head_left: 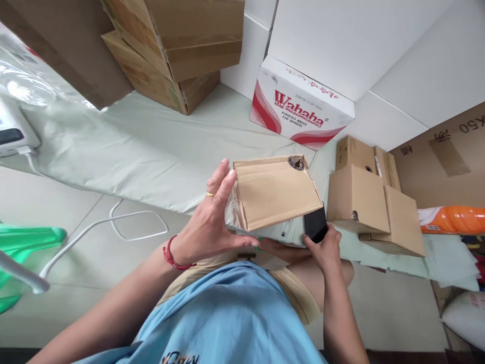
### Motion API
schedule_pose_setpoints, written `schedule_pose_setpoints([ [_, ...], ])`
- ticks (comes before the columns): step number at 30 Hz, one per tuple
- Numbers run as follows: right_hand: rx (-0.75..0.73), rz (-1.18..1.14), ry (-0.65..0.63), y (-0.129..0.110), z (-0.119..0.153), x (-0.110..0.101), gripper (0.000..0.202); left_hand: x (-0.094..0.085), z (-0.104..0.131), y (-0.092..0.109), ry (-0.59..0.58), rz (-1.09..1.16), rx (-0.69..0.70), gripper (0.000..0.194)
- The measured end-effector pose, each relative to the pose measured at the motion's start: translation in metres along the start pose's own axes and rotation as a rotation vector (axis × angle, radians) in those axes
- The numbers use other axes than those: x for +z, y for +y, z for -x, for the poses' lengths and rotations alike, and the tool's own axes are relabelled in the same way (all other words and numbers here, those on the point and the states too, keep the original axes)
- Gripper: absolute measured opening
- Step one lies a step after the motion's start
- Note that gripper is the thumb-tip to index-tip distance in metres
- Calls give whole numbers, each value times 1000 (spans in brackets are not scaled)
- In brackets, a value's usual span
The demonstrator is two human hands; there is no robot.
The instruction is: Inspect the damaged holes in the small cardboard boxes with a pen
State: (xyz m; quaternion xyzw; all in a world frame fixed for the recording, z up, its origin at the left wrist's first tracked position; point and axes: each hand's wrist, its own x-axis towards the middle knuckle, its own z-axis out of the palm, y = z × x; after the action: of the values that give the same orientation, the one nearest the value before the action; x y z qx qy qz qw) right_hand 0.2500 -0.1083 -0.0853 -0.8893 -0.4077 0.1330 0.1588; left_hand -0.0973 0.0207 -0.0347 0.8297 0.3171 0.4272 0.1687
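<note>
A brown cardboard box (276, 192) with a dark, torn hole at its far right corner lies in front of me at the near edge of the cloth-covered surface. My left hand (208, 217) is beside its left end, fingers spread and thumb apart, with the fingertips at the box's edge. A black flat object (315, 223), like a phone, sticks out by the box's near right corner. My right hand (324, 245) holds its lower end between thumb and fingers. The far end of the black object is hidden by the box.
A white and red Wahaha carton (299, 108) stands against the wall. Small brown boxes (358, 197) are stacked at the right, beside an orange bottle (454, 219). Larger cartons (204, 30) stand at the back left. A white device (15, 126) with a cable sits far left.
</note>
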Motion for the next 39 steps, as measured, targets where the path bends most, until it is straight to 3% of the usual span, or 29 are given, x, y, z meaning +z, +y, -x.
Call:
schedule_pose_setpoints([
  [7,104,-424,-141,-11,2,-14,105,11,-12,-7,13,-3,88,144],
  [9,72,-555,-76,-18,12,-25,100,12,-12,-5,27,-15,70,142],
  [13,-156,-734,188,-46,36,-62,96,16,-9,2,75,-21,67,138],
  [17,-344,-699,227,-89,58,-88,95,22,-10,10,106,-28,71,136],
  [23,-390,-633,202,-129,74,-77,101,26,-8,16,117,-3,94,129],
  [33,-417,-672,169,-138,74,-74,99,26,-7,15,125,26,105,122],
  [36,-387,-728,200,-127,67,-76,99,23,-5,13,144,-9,97,121],
  [39,-302,-711,259,-100,51,-73,102,13,-2,7,215,-35,40,127],
])
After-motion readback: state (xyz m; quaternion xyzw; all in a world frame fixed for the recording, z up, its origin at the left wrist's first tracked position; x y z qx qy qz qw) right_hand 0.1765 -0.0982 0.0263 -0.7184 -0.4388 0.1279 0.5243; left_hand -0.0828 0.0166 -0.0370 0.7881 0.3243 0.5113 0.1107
